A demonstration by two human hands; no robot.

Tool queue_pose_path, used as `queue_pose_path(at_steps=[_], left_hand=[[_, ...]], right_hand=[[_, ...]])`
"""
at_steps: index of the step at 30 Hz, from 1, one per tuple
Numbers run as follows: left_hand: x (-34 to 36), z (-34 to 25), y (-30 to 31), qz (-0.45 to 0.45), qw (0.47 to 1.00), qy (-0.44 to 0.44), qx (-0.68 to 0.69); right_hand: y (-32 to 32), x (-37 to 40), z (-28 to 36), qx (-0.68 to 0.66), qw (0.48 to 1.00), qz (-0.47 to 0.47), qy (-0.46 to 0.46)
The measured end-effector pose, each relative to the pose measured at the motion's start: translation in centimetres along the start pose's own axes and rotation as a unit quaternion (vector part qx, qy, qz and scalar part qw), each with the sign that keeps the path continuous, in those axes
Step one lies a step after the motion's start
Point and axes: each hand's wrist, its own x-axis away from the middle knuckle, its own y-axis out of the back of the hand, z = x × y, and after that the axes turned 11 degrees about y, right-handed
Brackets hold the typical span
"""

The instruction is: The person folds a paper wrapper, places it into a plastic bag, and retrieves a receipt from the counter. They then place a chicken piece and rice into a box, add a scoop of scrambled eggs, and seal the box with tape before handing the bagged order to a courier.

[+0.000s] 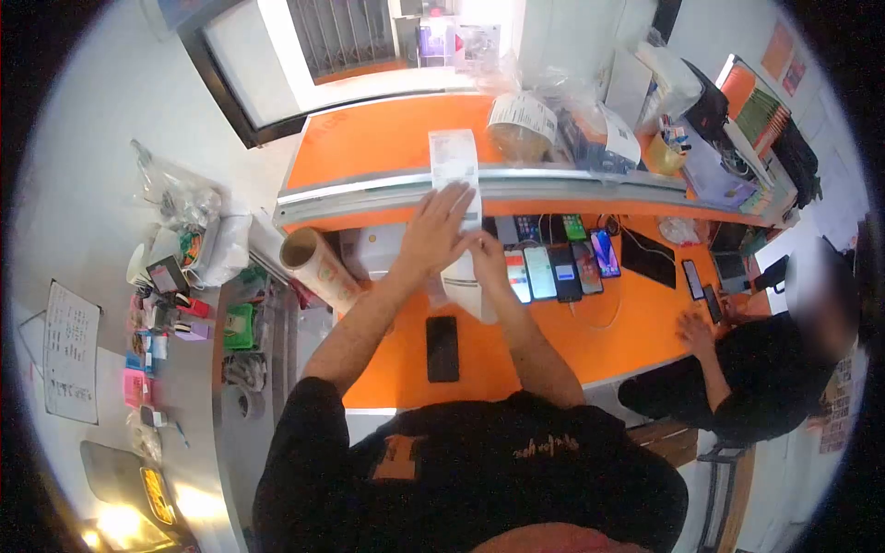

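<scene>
A long white strip of printed labels point(454, 152) hangs over the metal edge of the raised orange shelf and runs down towards the desk. My left hand point(435, 226) lies on the strip with its fingers stretched out flat, pointing up. Close beside it, my right hand point(490, 261) has its thumb and fingers closed at the strip's right edge. The lower part of the strip point(466, 290) shows between my forearms. On the orange desk nearer to me rests a black phone point(442, 348).
Several lit phones point(564, 272) stand in a row right of my hands. A cardboard tube point(318, 267) leans at the left. Wrapped parcels point(525, 124) sit on the shelf. At the right, another person's hand point(697, 334) is over the desk, near two phones.
</scene>
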Motion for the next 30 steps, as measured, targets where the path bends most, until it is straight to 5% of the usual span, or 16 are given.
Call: queue_pose_path(at_steps=[2,6,9,12,13,19,22,23,26,27,30], left_hand=[[-0.2,-0.1,-0.4,-0.012,1.0,0.012,-0.002],[-0.5,-0.2,-0.6,-0.035,0.999,0.021,0.008],[-0.4,-0.5,-0.6,-0.052,0.998,0.025,0.02],[-1.1,-0.2,-0.5,-0.076,0.997,0.019,0.006],[-1.2,0.3,-1.0,-0.08,0.997,0.017,-0.003],[-0.5,1.3,-1.1,-0.105,0.994,-0.009,0.009],[1.0,0.6,-1.0,-0.125,0.991,-0.034,0.019],[2.0,-0.2,-0.5,-0.124,0.991,-0.039,0.016],[4.7,-1.3,0.0,-0.117,0.992,-0.052,0.009],[5.3,-2.0,0.6,-0.118,0.992,-0.044,0.022],[5.9,-2.4,2.3,-0.141,0.987,0.016,0.072]], right_hand=[[-1.3,0.3,-0.3,-0.05,0.996,-0.069,-0.032],[-1.0,2.9,-7.5,0.078,0.986,0.067,-0.134],[-0.7,4.3,1.5,0.099,0.955,0.144,-0.238],[1.0,6.8,-4.0,0.039,0.982,0.185,-0.014],[0.7,7.3,-4.1,-0.041,0.994,0.103,-0.026],[4.3,0.8,3.5,0.082,0.982,0.17,-0.033],[4.4,-3.8,3.7,0.097,0.991,0.089,-0.03],[3.1,-4.6,7.2,0.028,0.993,0.029,-0.11],[2.4,-6.5,5.4,-0.004,0.997,0.071,-0.006],[2.5,-6.4,5.4,0.083,0.99,0.111,-0.029],[2.2,-4.6,5.0,0.02,0.99,0.129,-0.051]])
